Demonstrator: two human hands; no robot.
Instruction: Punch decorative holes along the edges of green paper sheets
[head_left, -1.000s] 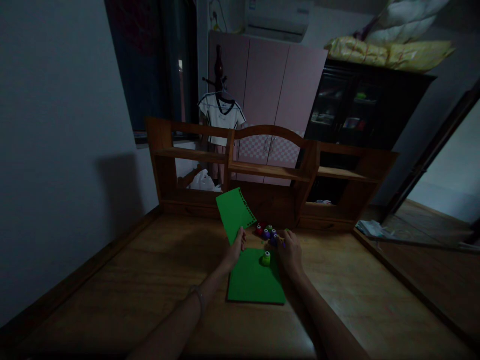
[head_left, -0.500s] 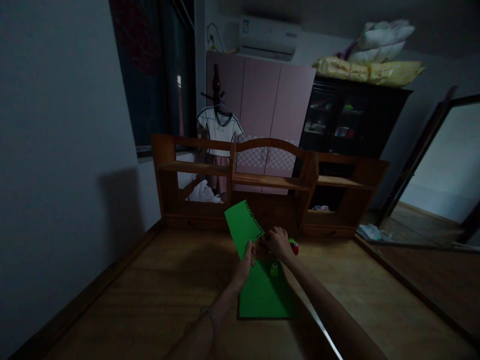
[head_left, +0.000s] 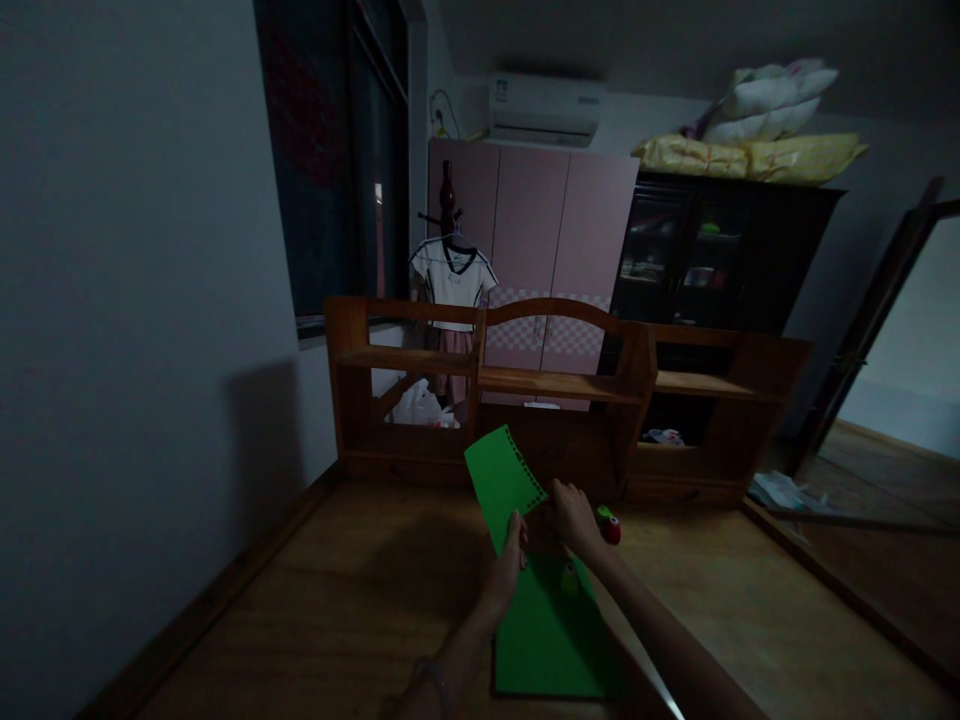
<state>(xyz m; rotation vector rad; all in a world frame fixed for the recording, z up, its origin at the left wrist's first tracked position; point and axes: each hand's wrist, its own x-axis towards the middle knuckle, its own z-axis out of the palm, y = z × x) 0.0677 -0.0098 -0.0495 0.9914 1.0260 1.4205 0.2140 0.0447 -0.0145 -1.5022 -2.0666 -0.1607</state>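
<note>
Dim room, head view. Left hand (head_left: 507,562) is pinched shut on the lower edge of a green sheet (head_left: 502,482), holding it up at a tilt above the bench (head_left: 360,600); sheet's right edge has a row of small punched holes. Right hand (head_left: 574,516) is up against that punched edge, fingers curled in, w/ sth small under them – too dark to tell if it's actually clamped on anything. A 2nd green sheet (head_left: 551,640) lies flat on the bench under both wrists, w/ a small green punch (head_left: 570,577) sitting on it just below the right hand. A red punch (head_left: 610,527) sits on the bench just right of the right hand, close to it but whether touching is unclear. Behind the hands, at the bench's far edge, stands a wooden shelf unit (head_left: 555,380). Beyond that: a white shirt (head_left: 452,280) on a hanger, pink wardrobe (head_left: 555,230), dark cabinet (head_left: 720,250) w/ bedding (head_left: 750,150) piled on top, and an AC unit (head_left: 546,107) on the wall.
</note>
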